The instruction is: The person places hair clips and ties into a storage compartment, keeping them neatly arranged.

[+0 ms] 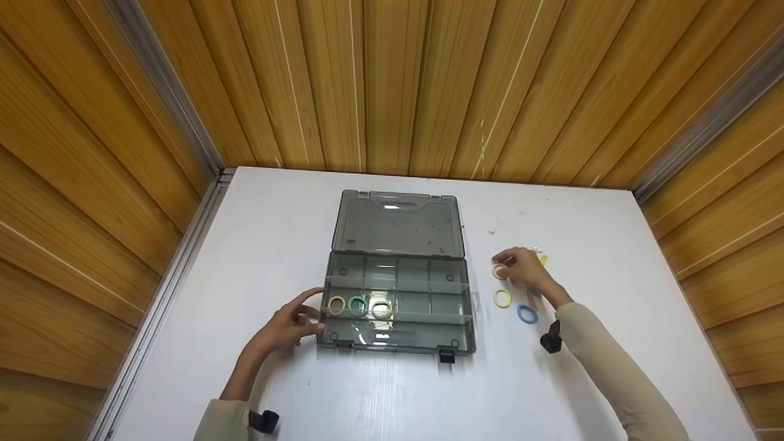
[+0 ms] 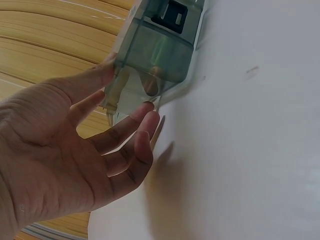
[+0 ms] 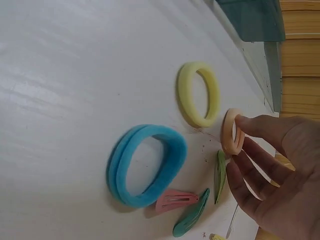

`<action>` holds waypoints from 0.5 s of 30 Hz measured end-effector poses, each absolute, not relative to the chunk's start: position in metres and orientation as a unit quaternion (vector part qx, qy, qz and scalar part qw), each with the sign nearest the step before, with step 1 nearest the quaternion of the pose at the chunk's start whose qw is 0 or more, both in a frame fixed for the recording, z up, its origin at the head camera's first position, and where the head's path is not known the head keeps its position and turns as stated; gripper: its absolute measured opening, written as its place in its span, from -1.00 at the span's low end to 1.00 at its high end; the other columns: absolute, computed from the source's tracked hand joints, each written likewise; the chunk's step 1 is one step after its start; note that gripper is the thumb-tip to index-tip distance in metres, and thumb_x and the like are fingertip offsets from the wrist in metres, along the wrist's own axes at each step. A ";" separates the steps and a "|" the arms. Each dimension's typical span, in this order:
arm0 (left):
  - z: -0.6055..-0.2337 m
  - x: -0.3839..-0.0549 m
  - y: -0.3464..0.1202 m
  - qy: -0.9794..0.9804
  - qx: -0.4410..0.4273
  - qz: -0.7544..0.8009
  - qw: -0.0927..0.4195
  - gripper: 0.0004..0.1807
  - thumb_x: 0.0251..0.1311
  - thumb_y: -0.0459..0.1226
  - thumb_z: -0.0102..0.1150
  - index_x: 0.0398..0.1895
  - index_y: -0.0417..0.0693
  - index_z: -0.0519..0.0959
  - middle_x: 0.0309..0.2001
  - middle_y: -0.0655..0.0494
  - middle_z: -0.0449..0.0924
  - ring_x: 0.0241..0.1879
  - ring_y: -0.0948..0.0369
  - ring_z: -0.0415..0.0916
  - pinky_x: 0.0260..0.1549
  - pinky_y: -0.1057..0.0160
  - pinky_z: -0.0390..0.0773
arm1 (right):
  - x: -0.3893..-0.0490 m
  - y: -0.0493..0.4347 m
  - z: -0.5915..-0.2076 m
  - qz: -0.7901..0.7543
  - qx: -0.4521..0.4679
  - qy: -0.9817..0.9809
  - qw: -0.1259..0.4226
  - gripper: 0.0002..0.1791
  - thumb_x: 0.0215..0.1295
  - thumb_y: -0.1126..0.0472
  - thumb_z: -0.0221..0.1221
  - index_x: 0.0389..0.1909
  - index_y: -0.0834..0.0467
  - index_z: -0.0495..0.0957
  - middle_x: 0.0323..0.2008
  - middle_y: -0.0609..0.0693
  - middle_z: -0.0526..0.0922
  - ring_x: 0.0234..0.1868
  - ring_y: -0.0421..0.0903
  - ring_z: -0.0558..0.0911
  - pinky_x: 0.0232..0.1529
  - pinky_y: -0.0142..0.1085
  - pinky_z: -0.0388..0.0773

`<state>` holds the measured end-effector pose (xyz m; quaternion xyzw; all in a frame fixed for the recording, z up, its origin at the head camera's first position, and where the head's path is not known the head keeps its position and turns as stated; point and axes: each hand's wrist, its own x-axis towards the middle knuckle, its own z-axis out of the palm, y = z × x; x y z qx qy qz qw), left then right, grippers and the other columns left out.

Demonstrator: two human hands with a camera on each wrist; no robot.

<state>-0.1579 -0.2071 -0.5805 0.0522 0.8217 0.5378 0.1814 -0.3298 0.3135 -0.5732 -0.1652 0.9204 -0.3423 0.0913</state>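
A grey translucent compartment box [image 1: 422,334] lies with its lid [image 1: 398,229] folded back. My left hand [image 1: 285,327] touches the box's left side with thumb and fingertips, fingers loosely bent. Inside the middle row sit a pale yellow hair tie [image 1: 329,305], a green hair tie [image 1: 350,305] and another yellowish one. To the right of the box, my right hand [image 3: 280,165] pinches a peach hair tie [image 3: 227,132] between thumb and fingers, close over the table. Near it lie a yellow hair tie [image 3: 185,95] and a blue hair tie [image 3: 116,170].
A pink snap hair clip [image 3: 175,200], a teal clip [image 3: 192,215] and a green clip [image 3: 220,175] lie by the right hand. The white table [image 1: 269,214] meets wood-panelled walls [image 1: 392,86] at the back and sides. Black latches [image 1: 447,355] stick out at the box's front.
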 end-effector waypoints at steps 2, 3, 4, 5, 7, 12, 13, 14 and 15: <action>-0.581 -0.158 -0.208 0.821 0.054 0.539 0.180 -0.16 0.31 -0.26 0.34 0.59 0.06 0.16 0.11 -0.36 0.55 -0.15 0.07 0.64 -0.46 0.12 0.61 | -0.329 0.313 -0.574 -0.337 -0.151 0.925 0.087 -0.73 0.21 0.47 0.30 -0.06 0.43 0.67 -0.13 0.38 0.71 -0.14 0.26 0.70 -0.10 -0.11 0.62; -0.582 -0.158 -0.208 0.821 0.055 0.540 0.179 -0.16 0.31 -0.27 0.34 0.59 0.05 0.15 0.11 -0.37 0.55 -0.15 0.07 0.64 -0.46 0.11 0.61 | -0.329 0.312 -0.575 -0.334 -0.147 0.927 0.083 -0.74 0.22 0.46 0.29 -0.07 0.43 0.68 -0.15 0.37 0.72 -0.15 0.24 0.69 -0.13 -0.14 0.60; -0.583 -0.158 -0.208 0.821 0.056 0.540 0.178 -0.16 0.31 -0.28 0.33 0.60 0.04 0.14 0.11 -0.37 0.55 -0.15 0.07 0.64 -0.46 0.10 0.61 | -0.328 0.312 -0.575 -0.332 -0.141 0.929 0.081 -0.75 0.23 0.45 0.29 -0.08 0.42 0.68 -0.16 0.36 0.72 -0.16 0.21 0.69 -0.14 -0.18 0.57; -0.584 -0.159 -0.208 0.820 0.058 0.541 0.177 -0.16 0.32 -0.29 0.32 0.60 0.02 0.14 0.11 -0.38 0.55 -0.15 0.07 0.64 -0.46 0.09 0.61 | -0.327 0.312 -0.575 -0.330 -0.135 0.931 0.080 -0.76 0.24 0.44 0.29 -0.08 0.42 0.69 -0.17 0.34 0.73 -0.17 0.19 0.68 -0.15 -0.22 0.55; -0.585 -0.159 -0.208 0.818 0.059 0.544 0.178 -0.16 0.32 -0.30 0.31 0.60 -0.01 0.12 0.11 -0.40 0.54 -0.15 0.07 0.64 -0.45 0.07 0.61 | -0.325 0.311 -0.577 -0.328 -0.124 0.933 0.075 -0.79 0.26 0.43 0.29 -0.10 0.41 0.69 -0.19 0.31 0.73 -0.18 0.14 0.68 -0.18 -0.28 0.52; -0.586 -0.160 -0.209 0.815 0.063 0.546 0.181 -0.15 0.32 -0.30 0.31 0.61 -0.02 0.11 0.11 -0.40 0.54 -0.15 0.07 0.64 -0.46 0.08 0.60 | -0.321 0.310 -0.581 -0.326 -0.109 0.937 0.064 -0.84 0.28 0.42 0.29 -0.16 0.41 0.71 -0.25 0.29 0.75 -0.24 0.07 0.68 -0.25 -0.37 0.50; -0.585 -0.160 -0.209 0.816 0.063 0.546 0.181 -0.15 0.32 -0.30 0.32 0.60 -0.02 0.12 0.11 -0.40 0.55 -0.15 0.06 0.64 -0.46 0.09 0.60 | -0.321 0.310 -0.581 -0.326 -0.107 0.937 0.061 -0.85 0.28 0.41 0.30 -0.17 0.41 0.71 -0.26 0.29 0.76 -0.25 0.06 0.69 -0.26 -0.38 0.50; -0.583 -0.160 -0.209 0.816 0.064 0.546 0.180 -0.15 0.32 -0.29 0.32 0.60 -0.01 0.12 0.11 -0.39 0.55 -0.14 0.06 0.64 -0.47 0.11 0.59 | -0.320 0.309 -0.581 -0.327 -0.104 0.937 0.059 -0.85 0.29 0.40 0.30 -0.18 0.40 0.72 -0.26 0.29 0.76 -0.26 0.05 0.69 -0.27 -0.39 0.50; -0.582 -0.160 -0.208 0.816 0.064 0.546 0.180 -0.15 0.32 -0.29 0.33 0.60 0.00 0.13 0.11 -0.39 0.55 -0.14 0.05 0.64 -0.47 0.11 0.59 | -0.320 0.308 -0.580 -0.330 -0.101 0.937 0.056 -0.85 0.29 0.39 0.31 -0.18 0.40 0.72 -0.27 0.28 0.77 -0.27 0.04 0.69 -0.28 -0.39 0.50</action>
